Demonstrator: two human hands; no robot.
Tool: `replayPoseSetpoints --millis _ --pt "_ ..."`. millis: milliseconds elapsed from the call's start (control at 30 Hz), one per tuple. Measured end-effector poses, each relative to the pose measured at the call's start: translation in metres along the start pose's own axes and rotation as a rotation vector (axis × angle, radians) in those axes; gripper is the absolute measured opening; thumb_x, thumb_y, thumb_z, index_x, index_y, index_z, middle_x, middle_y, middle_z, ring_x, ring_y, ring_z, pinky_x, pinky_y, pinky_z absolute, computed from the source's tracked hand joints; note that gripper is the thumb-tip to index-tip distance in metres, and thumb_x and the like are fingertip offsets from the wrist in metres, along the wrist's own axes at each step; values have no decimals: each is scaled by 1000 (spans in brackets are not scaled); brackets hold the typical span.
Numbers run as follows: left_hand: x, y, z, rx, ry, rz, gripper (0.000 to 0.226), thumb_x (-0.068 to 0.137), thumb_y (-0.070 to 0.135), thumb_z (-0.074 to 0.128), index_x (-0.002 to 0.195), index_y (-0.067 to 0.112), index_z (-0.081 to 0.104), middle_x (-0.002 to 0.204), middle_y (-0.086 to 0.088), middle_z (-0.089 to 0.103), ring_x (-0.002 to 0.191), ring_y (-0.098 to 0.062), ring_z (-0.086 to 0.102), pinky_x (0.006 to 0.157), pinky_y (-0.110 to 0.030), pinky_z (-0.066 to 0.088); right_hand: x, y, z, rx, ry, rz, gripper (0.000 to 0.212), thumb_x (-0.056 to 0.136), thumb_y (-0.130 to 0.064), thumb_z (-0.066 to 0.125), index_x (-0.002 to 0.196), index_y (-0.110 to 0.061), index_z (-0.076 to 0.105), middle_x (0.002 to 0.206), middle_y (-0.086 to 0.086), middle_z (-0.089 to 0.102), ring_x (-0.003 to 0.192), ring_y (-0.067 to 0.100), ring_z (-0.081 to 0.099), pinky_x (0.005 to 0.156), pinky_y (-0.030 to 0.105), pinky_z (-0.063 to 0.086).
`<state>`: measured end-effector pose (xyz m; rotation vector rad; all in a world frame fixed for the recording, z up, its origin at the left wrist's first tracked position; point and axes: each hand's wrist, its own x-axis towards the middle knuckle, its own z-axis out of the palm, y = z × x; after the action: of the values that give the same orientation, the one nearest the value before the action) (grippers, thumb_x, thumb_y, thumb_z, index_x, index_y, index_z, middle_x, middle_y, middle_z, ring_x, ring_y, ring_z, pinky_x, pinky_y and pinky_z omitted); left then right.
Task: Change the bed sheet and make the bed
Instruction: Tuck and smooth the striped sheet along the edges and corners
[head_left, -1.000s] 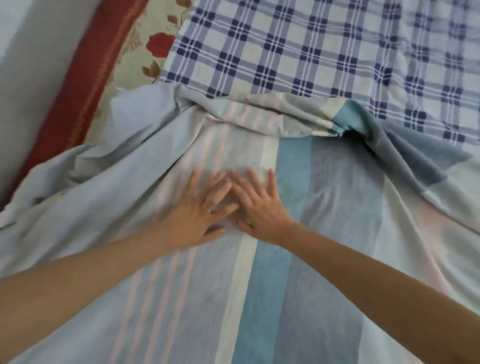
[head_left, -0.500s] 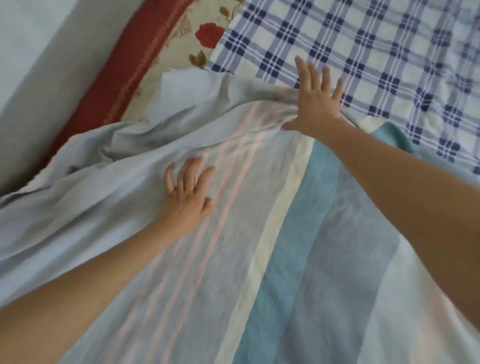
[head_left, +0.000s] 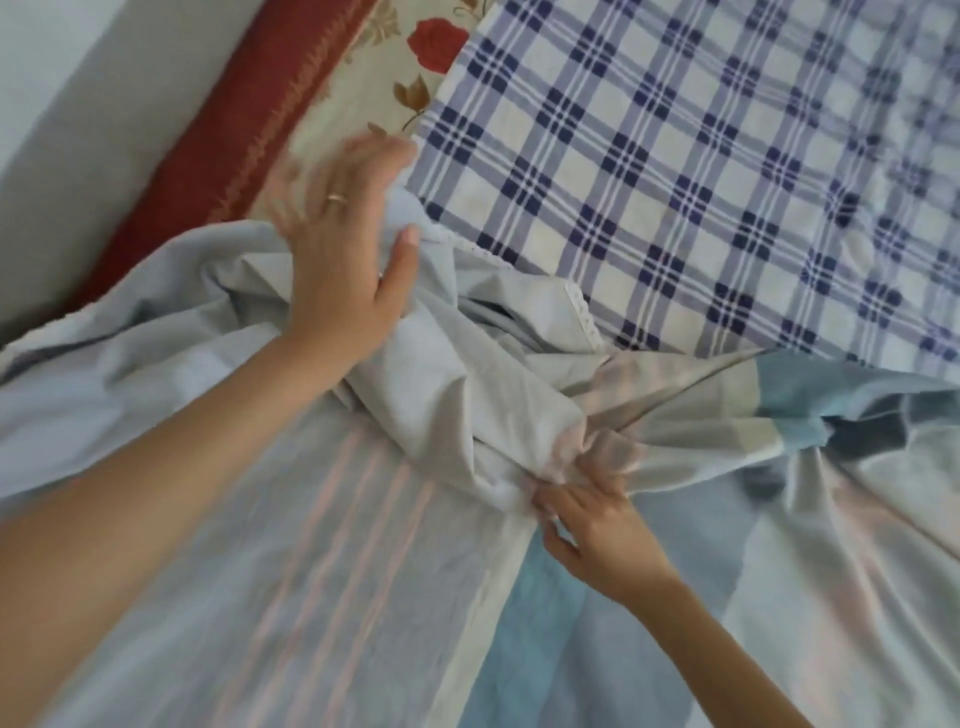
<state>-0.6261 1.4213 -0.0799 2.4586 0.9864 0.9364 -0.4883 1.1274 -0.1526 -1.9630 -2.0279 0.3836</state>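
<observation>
A striped sheet (head_left: 322, 571) in pale blue, pink and teal covers the near part of the bed, and its far edge is crumpled into folds. Beyond it lies a blue-and-white checked sheet (head_left: 701, 171), spread flat. My left hand (head_left: 343, 249) rests on the striped sheet's far left fold with blurred, straight fingers. Its thumb lies on the cloth. My right hand (head_left: 587, 519) grips a bunched knot of the striped sheet near the middle, its fingers curled into the fabric.
A floral mattress top (head_left: 384, 78) with a red border (head_left: 244, 119) shows at the far left, against a pale wall (head_left: 67, 104). A lace-trimmed edge (head_left: 582, 312) of the striped sheet lies on the checked sheet.
My right hand has come back from the sheet's far edge and taken hold of a bunch of it in the middle. My left hand has moved up to the far left fold.
</observation>
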Motion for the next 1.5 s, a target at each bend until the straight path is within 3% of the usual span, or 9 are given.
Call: replayPoseSetpoints --millis 233,400,533,633,800,933,1167,1333,1500 --pt "-27 -4 29 283 -968 -243 123 74 46 75 148 25 -20 155 -21 9 108 -38 57 80 -42 50 75 15 -63 64 -3 743 64 91 -47 53 142 -20 25 68 -8 55 56 14 55 42 24 33" --pt "-22 -13 27 402 -894 -155 47 80 26 70 118 13 46 102 -9 61 92 -29 59 63 -35 41 136 47 -66 181 -462 837 89 81 -38 72 150 -21 18 115 8 62 107 29 60 83 35 49" --pt "6 -27 18 293 -999 -146 15 83 23 64 87 13 53 80 0 55 80 -24 58 65 -34 43 167 34 -60 301 -589 828 14 93 -8 44 102 -14 53 64 10 66 52 22 62 51 27 50" --pt "30 -38 12 153 -954 -183 10 81 21 61 83 11 58 75 -3 61 73 -24 61 66 -40 49 190 38 -75 305 -691 896 27 99 -9 31 90 -2 56 51 8 66 40 19 61 45 24 52" --pt "112 -35 30 13 -528 -215 7 82 12 58 81 5 56 86 -10 61 84 -28 57 69 -32 38 277 74 -143 377 -162 984 34 99 -4 34 127 13 46 129 25 54 116 34 55 91 35 44" --pt "204 -25 32 31 -337 -186 41 84 19 59 124 14 48 146 -16 31 141 -30 22 112 -55 7 315 106 -217 425 527 892 51 99 -15 36 147 -7 25 134 7 49 117 19 51 85 26 40" --pt "144 -16 29 491 -424 164 98 82 41 64 152 21 0 158 -15 -12 145 -38 -2 113 -59 6 288 117 -207 121 310 966 91 90 -23 52 150 -19 -16 143 23 30 105 42 55 87 49 48" --pt "42 -67 22 270 -605 -505 110 78 35 75 151 10 -3 155 -22 -19 141 -41 15 109 -47 29 208 52 -116 -350 -335 329 76 93 -37 51 152 -25 3 134 8 44 108 33 57 85 40 45" --pt "23 -125 9 130 -604 -954 117 61 26 89 147 0 15 150 -25 23 138 -35 27 109 -41 31 193 31 -49 -267 -399 357 73 91 -32 57 148 -23 13 128 9 37 101 33 58 67 35 39"
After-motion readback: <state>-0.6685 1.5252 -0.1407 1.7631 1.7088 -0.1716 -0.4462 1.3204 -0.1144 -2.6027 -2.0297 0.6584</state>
